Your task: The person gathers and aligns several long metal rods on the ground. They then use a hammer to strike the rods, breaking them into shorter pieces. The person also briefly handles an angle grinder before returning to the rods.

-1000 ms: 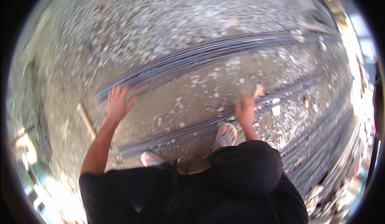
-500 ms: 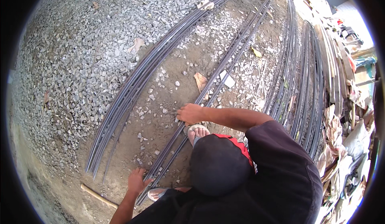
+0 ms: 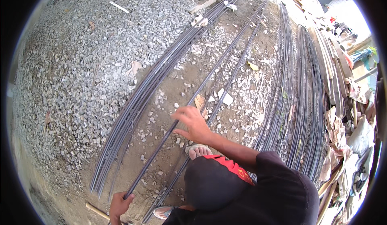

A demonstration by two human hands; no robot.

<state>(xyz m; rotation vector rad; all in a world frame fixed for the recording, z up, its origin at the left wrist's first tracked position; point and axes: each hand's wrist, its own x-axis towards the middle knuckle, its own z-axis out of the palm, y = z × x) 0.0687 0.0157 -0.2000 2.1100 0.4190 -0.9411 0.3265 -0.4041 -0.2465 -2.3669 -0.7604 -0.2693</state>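
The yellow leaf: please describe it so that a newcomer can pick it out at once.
From the broad grey gravel bed, go right past the thick rod bundle and the sparse middle rods. Beyond them lies the small yellow leaf, whose colour sets it apart from the pale stone chips around.

Gravel (image 3: 88,64) and metal rods (image 3: 148,87) suggest a building site.

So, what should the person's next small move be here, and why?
Probably close the right hand around the dark rod: its thumb and fingers are spread over the rod without a closed grip, while the left hand is curled around it nearer the picture's lower edge. A second grip would likely steady such a long piece.
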